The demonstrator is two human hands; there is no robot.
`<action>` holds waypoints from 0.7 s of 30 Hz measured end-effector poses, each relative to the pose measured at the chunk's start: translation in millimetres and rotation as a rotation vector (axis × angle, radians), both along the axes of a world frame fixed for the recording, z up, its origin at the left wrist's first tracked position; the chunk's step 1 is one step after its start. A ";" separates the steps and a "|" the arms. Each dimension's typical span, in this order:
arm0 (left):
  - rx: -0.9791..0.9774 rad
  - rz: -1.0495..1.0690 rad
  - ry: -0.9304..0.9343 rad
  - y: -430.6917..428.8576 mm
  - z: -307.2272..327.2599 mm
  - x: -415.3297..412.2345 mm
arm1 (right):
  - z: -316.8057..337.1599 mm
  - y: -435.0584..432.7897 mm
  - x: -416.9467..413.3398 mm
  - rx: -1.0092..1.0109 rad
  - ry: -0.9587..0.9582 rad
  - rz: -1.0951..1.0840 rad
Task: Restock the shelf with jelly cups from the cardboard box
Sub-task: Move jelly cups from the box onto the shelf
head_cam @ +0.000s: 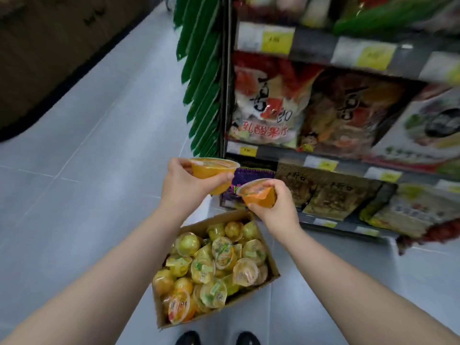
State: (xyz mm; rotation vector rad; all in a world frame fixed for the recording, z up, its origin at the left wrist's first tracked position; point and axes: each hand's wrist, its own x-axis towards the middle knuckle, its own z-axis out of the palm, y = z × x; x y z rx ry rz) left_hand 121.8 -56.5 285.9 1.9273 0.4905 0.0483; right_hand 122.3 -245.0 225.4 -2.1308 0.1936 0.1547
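My left hand (pixel 183 185) grips an orange jelly cup (pixel 211 170) held upright in front of the shelf's left end. My right hand (pixel 276 207) grips a second orange jelly cup (pixel 258 195), tilted with its sealed lid facing left. Both cups hang above the open cardboard box (pixel 249 298) on the floor, which is filled with several yellow and orange jelly cups (pixel 214 265). The shelf unit (pixel 348 163) stands to the right, its tiers lined with snack bags.
Green packets (pixel 201 78) hang in a strip on the shelf's end post. Yellow price tags (pixel 277 42) line the shelf edges. Grey tiled floor (pixel 87 158) runs along the aisle to the left. Two dark shoes (pixel 216 338) are just below the box.
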 end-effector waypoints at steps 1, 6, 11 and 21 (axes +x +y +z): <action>-0.012 -0.020 -0.033 -4.7 37.0 3.8 | 39.1 -6.2 1.2 0.002 -0.028 -0.013; 0.038 -0.146 -0.196 -33.1 220.8 16.9 | 220.9 -35.2 2.1 0.063 -0.203 -0.136; 0.084 -0.241 -0.352 -60.1 354.3 18.7 | 358.1 -63.5 -7.4 0.039 -0.319 -0.150; 0.060 -0.233 -0.667 -159.2 512.1 -7.9 | 525.9 -167.9 -46.5 0.079 -0.676 -0.175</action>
